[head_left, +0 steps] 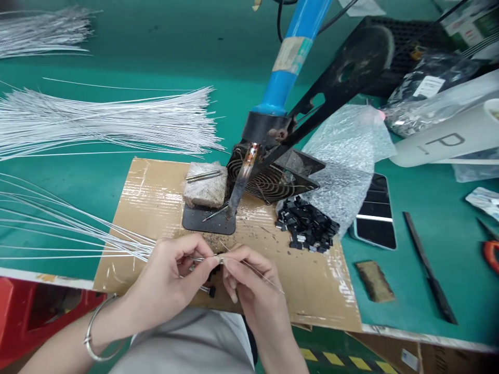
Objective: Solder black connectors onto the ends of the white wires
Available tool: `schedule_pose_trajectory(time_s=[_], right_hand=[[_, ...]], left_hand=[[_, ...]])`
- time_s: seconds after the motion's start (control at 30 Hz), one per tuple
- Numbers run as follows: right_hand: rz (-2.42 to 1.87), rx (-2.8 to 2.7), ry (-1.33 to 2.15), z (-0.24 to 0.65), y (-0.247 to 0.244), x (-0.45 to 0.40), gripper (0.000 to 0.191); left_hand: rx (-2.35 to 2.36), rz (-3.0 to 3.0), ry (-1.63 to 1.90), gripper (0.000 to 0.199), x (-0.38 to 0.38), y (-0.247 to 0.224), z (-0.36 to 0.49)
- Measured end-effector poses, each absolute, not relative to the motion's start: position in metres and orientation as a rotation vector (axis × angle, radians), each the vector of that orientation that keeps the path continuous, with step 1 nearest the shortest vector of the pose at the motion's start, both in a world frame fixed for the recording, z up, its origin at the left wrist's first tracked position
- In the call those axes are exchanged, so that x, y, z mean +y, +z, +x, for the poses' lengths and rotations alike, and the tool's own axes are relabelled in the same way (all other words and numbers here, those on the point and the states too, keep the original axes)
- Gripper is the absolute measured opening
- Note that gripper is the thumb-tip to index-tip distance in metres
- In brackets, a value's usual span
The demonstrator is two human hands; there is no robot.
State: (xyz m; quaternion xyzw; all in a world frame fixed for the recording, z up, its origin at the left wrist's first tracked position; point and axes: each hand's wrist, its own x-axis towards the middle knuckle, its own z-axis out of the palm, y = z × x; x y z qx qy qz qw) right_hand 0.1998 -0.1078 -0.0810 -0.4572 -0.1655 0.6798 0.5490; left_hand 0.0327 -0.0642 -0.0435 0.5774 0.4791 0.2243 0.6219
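My left hand [175,275] pinches thin white wires [134,245] whose long ends fan out to the left. Its fingertips meet those of my right hand [251,270], which is closed on the tip of a wire; a thin strand runs from there down to the right. What lies between the fingertips is too small to make out. Under my left hand a small black connector [211,292] shows on a wire end. Both hands are over a cardboard sheet [319,291], in front of a soldering iron [245,176] clamped tip down over a dark plate [195,219].
A wrapped block [205,192] holds metal rods. Black connectors [306,223] are piled beside a fan [265,176] and bubble wrap [346,156]. Right lie a phone [375,213], a brown pad [374,281], a black tool [429,270] and scissors [491,252]. Wire bundles [109,119] lie left.
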Motion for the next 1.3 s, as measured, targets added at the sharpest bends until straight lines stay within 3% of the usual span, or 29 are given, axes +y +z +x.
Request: schedule_pose_trajectory(time_s=[1.13,1.3], right_hand=[[-1.084,-0.325,1.566,0.191,-0.083,-0.109,0.029],[-1.119,-0.434,1.483,0.192,-0.088,-0.111,0.02]], left_hand=[[1.241,1.348,0.689,0.026,-0.072,-0.053,0.041],[1.25,1.336,0.702,0.027,-0.068,-0.05,0.042]])
